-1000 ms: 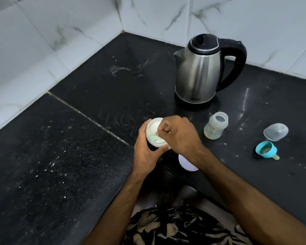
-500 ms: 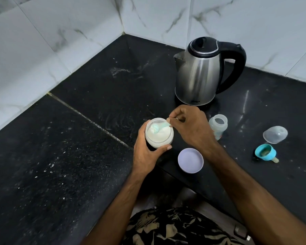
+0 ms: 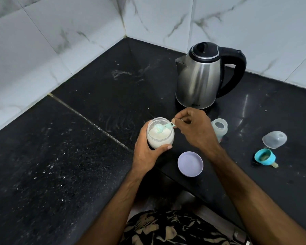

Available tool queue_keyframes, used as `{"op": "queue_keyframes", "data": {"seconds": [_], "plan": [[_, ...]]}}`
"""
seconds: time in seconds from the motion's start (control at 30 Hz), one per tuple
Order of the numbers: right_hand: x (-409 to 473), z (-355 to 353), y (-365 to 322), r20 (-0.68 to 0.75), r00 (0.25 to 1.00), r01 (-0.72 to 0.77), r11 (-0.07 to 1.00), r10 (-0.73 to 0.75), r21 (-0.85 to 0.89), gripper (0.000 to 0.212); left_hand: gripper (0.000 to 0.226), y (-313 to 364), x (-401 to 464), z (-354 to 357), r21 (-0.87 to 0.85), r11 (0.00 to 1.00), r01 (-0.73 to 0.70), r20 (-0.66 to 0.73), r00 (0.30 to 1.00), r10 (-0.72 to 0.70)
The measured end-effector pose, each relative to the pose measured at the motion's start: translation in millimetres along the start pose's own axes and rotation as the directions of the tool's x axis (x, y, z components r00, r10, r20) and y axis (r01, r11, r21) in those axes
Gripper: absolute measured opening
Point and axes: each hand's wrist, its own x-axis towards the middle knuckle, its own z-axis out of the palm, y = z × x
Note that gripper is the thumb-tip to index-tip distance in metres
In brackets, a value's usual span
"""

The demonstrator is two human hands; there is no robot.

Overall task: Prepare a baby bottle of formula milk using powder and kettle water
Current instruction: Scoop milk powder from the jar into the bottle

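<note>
My left hand (image 3: 145, 151) grips a small clear jar of white formula powder (image 3: 159, 137) standing on the black counter. My right hand (image 3: 194, 128) pinches the handle of a pale green scoop (image 3: 162, 127), whose bowl lies inside the jar mouth on the powder. The open baby bottle (image 3: 219, 128) stands just right of my right hand, partly hidden by it. A steel kettle (image 3: 200, 80) with a black lid and handle stands behind, lid closed.
The jar's lilac lid (image 3: 190, 163) lies upturned near the counter's front edge. A clear bottle cap (image 3: 274, 139) and a teal teat ring (image 3: 265, 157) lie to the right. Marble-tiled walls (image 3: 60, 32) meet in the corner behind the counter.
My right hand moved back from over the jar mouth to its right side, uncovering the scoop and powder. The view shifted slightly.
</note>
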Motion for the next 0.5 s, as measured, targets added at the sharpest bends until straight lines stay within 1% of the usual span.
{"op": "queue_keyframes", "data": {"seconds": [0.23,0.4,0.5], "plan": [[-4.4,-1.1,-7.4,0.032,0.999,0.037,0.999,-0.036,-0.038,0.007,0.097,-2.8,-7.6,0.7,0.015,1.0,-0.02,-0.015,1.0,0.02],[-8.0,-2.3,-11.4,0.054,0.998,0.01,1.0,-0.009,-0.001,0.008,0.096,-1.1,-6.1,0.9,0.013,1.0,-0.016,-0.011,1.0,0.016],[-9.7,-2.9,-13.9,0.076,0.997,0.014,1.0,-0.012,-0.025,0.004,0.096,-1.2,-6.9,1.6,0.019,1.0,-0.019,-0.015,1.0,0.019]]}}
